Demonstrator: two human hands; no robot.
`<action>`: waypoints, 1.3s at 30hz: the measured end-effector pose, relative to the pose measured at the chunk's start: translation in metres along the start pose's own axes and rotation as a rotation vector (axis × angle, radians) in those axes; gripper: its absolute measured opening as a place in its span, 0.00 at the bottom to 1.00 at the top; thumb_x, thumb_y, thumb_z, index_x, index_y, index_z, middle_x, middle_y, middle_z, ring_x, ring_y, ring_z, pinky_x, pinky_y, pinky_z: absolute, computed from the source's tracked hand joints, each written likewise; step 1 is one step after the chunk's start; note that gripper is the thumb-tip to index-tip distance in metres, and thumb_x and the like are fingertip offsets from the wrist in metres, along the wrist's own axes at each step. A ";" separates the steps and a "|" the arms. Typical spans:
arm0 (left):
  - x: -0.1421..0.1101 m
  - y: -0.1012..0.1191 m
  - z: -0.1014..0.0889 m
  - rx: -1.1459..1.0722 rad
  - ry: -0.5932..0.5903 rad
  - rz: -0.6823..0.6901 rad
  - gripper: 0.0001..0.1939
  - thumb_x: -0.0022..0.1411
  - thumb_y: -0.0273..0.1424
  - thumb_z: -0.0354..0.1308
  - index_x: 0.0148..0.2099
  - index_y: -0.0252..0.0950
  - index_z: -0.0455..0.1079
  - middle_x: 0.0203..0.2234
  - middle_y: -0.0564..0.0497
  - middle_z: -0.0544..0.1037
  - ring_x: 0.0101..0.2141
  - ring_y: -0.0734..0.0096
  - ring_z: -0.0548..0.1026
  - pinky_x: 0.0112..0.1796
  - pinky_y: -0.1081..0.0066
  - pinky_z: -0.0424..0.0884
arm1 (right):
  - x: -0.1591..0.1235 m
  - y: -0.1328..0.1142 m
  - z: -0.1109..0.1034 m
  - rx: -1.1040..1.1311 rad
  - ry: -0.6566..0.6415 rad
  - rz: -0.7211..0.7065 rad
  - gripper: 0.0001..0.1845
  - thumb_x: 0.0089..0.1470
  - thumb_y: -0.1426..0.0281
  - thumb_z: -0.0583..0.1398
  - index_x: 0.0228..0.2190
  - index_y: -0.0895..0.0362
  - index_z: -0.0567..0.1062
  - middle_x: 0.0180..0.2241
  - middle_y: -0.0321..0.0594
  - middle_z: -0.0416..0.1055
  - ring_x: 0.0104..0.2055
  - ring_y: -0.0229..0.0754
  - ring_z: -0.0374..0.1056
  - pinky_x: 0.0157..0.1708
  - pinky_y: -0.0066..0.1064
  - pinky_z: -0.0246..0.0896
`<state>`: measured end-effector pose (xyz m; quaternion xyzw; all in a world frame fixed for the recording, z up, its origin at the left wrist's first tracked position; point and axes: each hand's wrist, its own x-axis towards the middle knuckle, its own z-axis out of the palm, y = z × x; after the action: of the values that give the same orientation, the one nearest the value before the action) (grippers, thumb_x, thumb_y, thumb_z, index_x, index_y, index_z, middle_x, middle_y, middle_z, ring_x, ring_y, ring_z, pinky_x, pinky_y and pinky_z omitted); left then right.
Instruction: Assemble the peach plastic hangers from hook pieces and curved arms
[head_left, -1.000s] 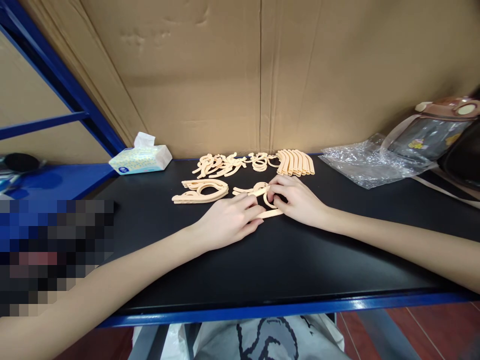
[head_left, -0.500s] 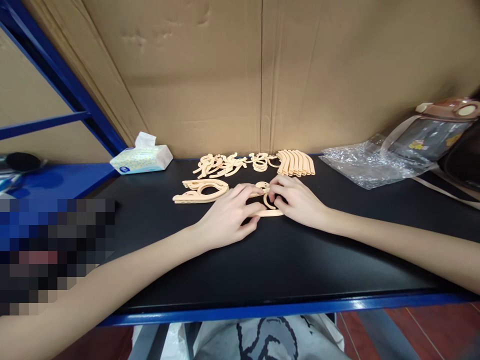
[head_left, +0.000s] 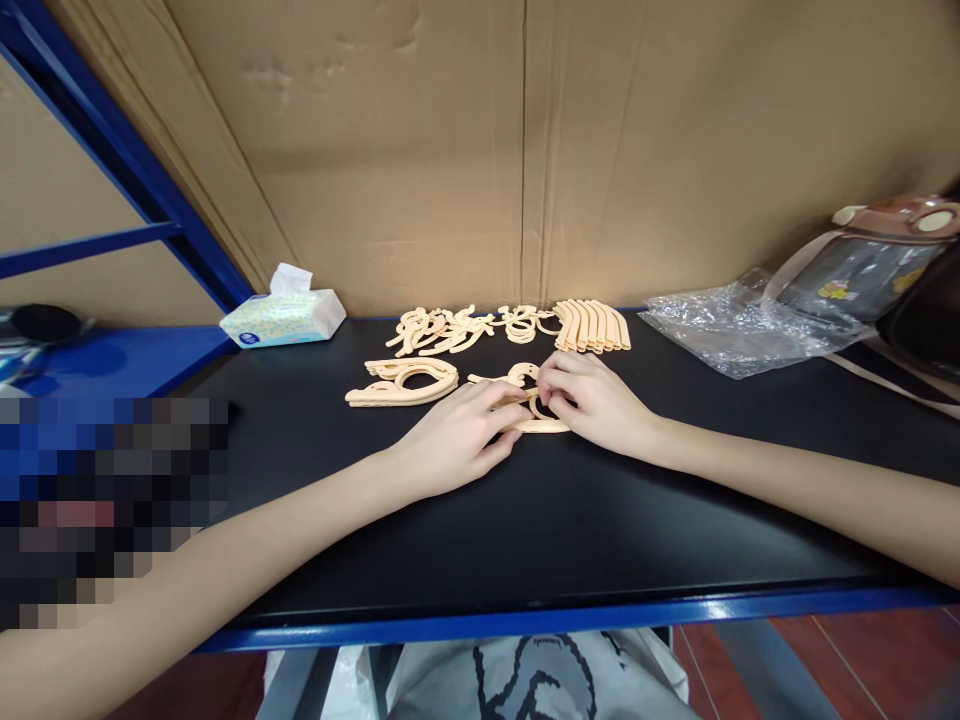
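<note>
Both my hands are closed on a beige plastic folding hanger (head_left: 545, 426) lying low over the black tabletop. My left hand (head_left: 469, 430) grips its left side, fingertips bent over the long arm. My right hand (head_left: 589, 400) pinches the right side, the thumb and fingers near the curved inner part. The fingers cover much of the hanger, so how its parts join is hidden. Just behind it lies a curved hook piece (head_left: 523, 372), partly behind my fingers. A stack of folded beige hangers (head_left: 405, 385) rests left of my left hand.
Along the back lie loose hook pieces (head_left: 446, 330), ring-like pieces (head_left: 521, 323) and a row of curved arms (head_left: 592, 326). A tissue box (head_left: 283, 318) stands back left. On the right are a clear plastic bag (head_left: 739, 330) and a water bottle (head_left: 855, 265). Cardboard (head_left: 412, 150) walls the back.
The fingers of my left hand have lowered and drawn in slightly, leaving more of the hook piece behind uncovered. My right hand has barely moved.
</note>
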<state>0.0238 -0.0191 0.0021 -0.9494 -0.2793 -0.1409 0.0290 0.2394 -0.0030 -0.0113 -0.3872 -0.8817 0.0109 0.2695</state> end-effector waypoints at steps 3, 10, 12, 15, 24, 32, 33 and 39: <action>0.000 0.001 -0.001 0.003 -0.003 0.006 0.13 0.68 0.30 0.46 0.49 0.38 0.69 0.52 0.46 0.69 0.52 0.63 0.68 0.52 0.63 0.66 | 0.000 -0.002 -0.001 0.030 0.043 -0.069 0.10 0.56 0.78 0.52 0.28 0.56 0.70 0.35 0.39 0.69 0.40 0.42 0.63 0.43 0.35 0.56; -0.001 0.000 -0.002 -0.044 -0.018 0.026 0.15 0.68 0.29 0.45 0.53 0.37 0.67 0.54 0.47 0.69 0.53 0.65 0.68 0.53 0.65 0.66 | -0.002 -0.004 -0.001 0.024 0.011 -0.072 0.09 0.59 0.75 0.50 0.32 0.56 0.70 0.35 0.40 0.68 0.39 0.40 0.64 0.38 0.32 0.60; -0.001 0.000 -0.001 -0.062 -0.019 0.021 0.15 0.68 0.29 0.45 0.53 0.38 0.67 0.55 0.47 0.68 0.54 0.65 0.68 0.53 0.66 0.66 | -0.003 -0.004 -0.001 -0.004 0.009 -0.066 0.09 0.59 0.74 0.51 0.32 0.56 0.70 0.35 0.40 0.68 0.40 0.41 0.64 0.38 0.32 0.61; -0.002 -0.001 0.001 -0.068 -0.019 0.005 0.15 0.68 0.30 0.45 0.54 0.37 0.66 0.56 0.47 0.66 0.56 0.65 0.66 0.54 0.65 0.66 | -0.003 -0.003 0.000 -0.052 0.008 -0.074 0.08 0.59 0.74 0.51 0.33 0.56 0.70 0.36 0.40 0.68 0.40 0.41 0.64 0.39 0.32 0.61; -0.001 0.000 -0.002 0.059 0.009 -0.070 0.18 0.68 0.31 0.45 0.58 0.34 0.62 0.57 0.43 0.66 0.58 0.60 0.63 0.56 0.58 0.64 | -0.003 -0.004 0.001 -0.166 0.007 -0.118 0.10 0.58 0.75 0.50 0.33 0.57 0.71 0.35 0.42 0.68 0.38 0.42 0.64 0.37 0.33 0.62; -0.003 -0.009 0.004 0.283 0.015 -0.217 0.19 0.67 0.28 0.44 0.57 0.29 0.63 0.57 0.37 0.66 0.54 0.54 0.68 0.53 0.54 0.65 | -0.004 -0.004 0.000 -0.190 -0.010 -0.095 0.11 0.58 0.76 0.50 0.34 0.58 0.72 0.36 0.43 0.68 0.39 0.43 0.65 0.38 0.34 0.62; -0.003 -0.010 0.005 0.284 0.008 -0.218 0.19 0.67 0.29 0.44 0.57 0.30 0.63 0.56 0.37 0.67 0.54 0.54 0.68 0.53 0.54 0.65 | -0.004 -0.004 0.000 -0.186 -0.009 -0.097 0.11 0.57 0.76 0.50 0.34 0.57 0.72 0.36 0.43 0.68 0.39 0.43 0.65 0.38 0.34 0.62; -0.001 -0.008 0.005 0.286 0.000 -0.178 0.18 0.68 0.28 0.44 0.56 0.28 0.64 0.52 0.39 0.71 0.52 0.56 0.69 0.55 0.56 0.62 | -0.003 -0.003 0.001 -0.199 -0.004 -0.110 0.10 0.57 0.76 0.51 0.34 0.58 0.72 0.36 0.43 0.68 0.39 0.44 0.64 0.41 0.36 0.60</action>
<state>0.0197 -0.0126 -0.0035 -0.9071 -0.3796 -0.1017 0.1511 0.2383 -0.0071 -0.0128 -0.3631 -0.8989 -0.0905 0.2280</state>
